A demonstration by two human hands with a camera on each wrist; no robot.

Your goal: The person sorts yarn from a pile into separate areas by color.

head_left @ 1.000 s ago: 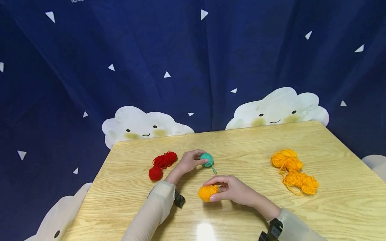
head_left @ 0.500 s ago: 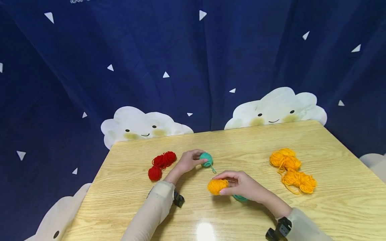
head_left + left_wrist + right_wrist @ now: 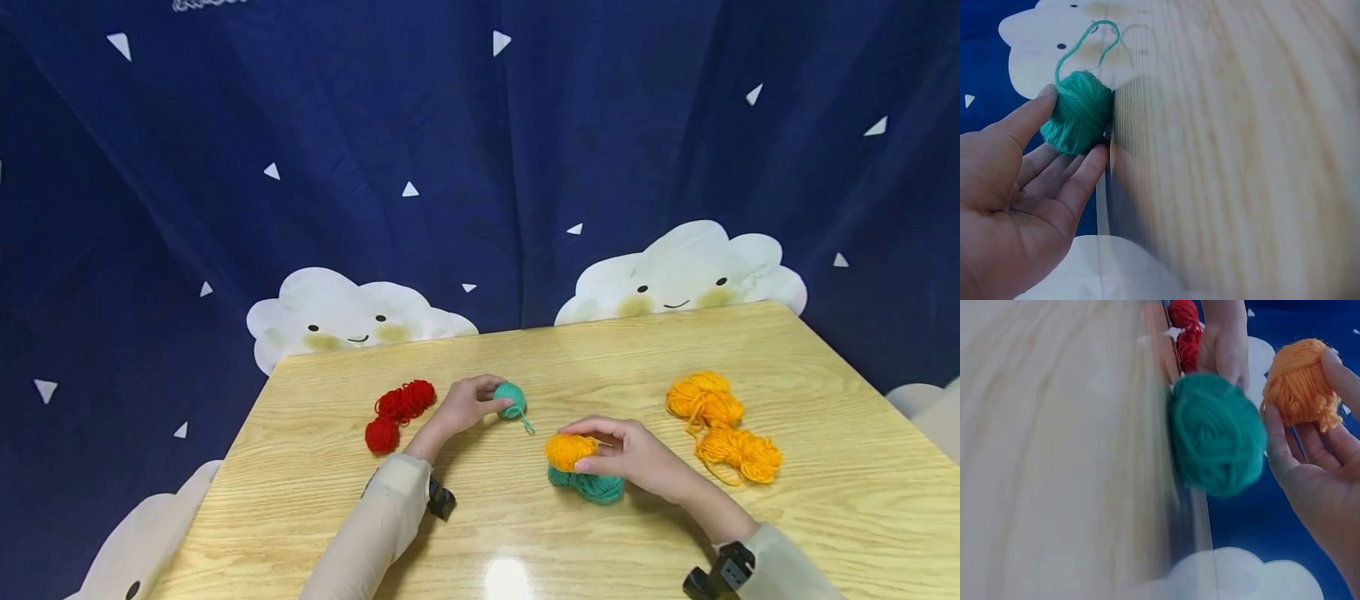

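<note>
My left hand point(image 3: 468, 403) pinches a small green yarn ball point(image 3: 1079, 114) between thumb and fingers; the ball touches the tabletop, and a loop of its yarn trails off. In my right hand point(image 3: 637, 454) an orange yarn ball point(image 3: 1299, 381) is held by the fingertips, raised off the table. Below that ball, partly covered by it in the head view, lies a teal-green yarn skein point(image 3: 600, 487). The right wrist view shows this skein point(image 3: 1216, 434) large and close, left of the orange ball.
Red yarn point(image 3: 405, 402) with a red ball point(image 3: 382, 435) lies left of my left hand. Orange skeins point(image 3: 738, 452) lie on the right of the wooden table point(image 3: 465, 542). A dark blue curtain point(image 3: 450, 125) with clouds hangs behind the far edge.
My right hand has moved to the right and slightly away with the orange ball, which now hangs over the teal-green skein; that skein has come into sight. My left hand stays in place.
</note>
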